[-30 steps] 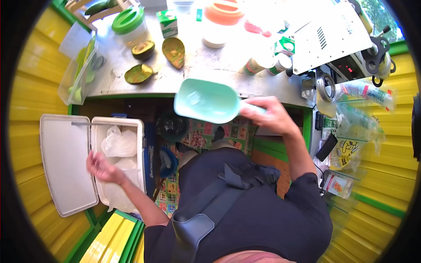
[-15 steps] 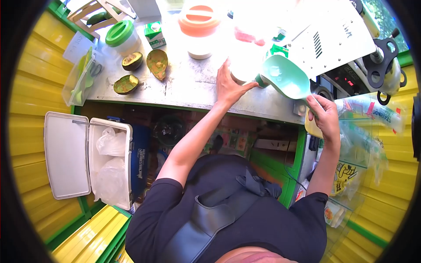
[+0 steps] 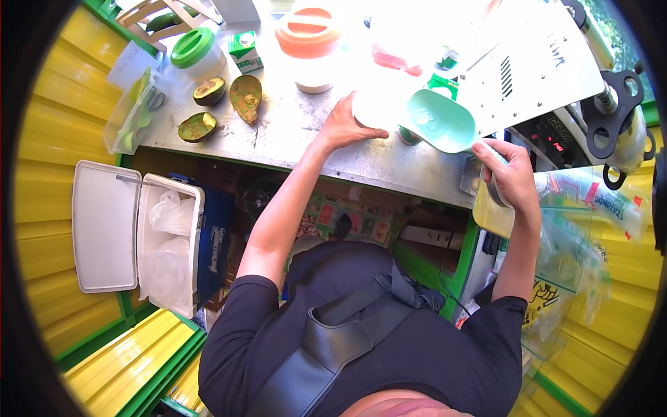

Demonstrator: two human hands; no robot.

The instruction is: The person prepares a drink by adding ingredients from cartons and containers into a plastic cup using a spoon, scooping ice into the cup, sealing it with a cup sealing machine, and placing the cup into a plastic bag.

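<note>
A mint-green scoop point(image 3: 441, 124) is held by its handle in my right hand point(image 3: 511, 170), fingers wrapped round it. Some clear, whitish pieces lie in its bowl. My left hand point(image 3: 347, 126) curls round the side of a white cup point(image 3: 374, 110), which is nearly washed out by glare. The scoop's front edge reaches close to the cup from the right. Just under the scoop's tip sits a small dark green container point(image 3: 408, 136), partly hidden. Left of my left hand stands a white container with an orange lid point(image 3: 308, 31).
Cut avocado pieces point(image 3: 245, 97), a green-lidded tub point(image 3: 193, 48) and a green carton point(image 3: 244, 50) stand on the metal counter point(image 3: 299, 142). A white machine point(image 3: 517, 69) with a red display is at right. Below left is a cooler point(image 3: 170, 243), lid open, with plastic bags inside.
My left hand has shifted left with the cup. The scoop has moved slightly left and now lies flatter, its bowl still toward the cup. The camera view has turned a little.
</note>
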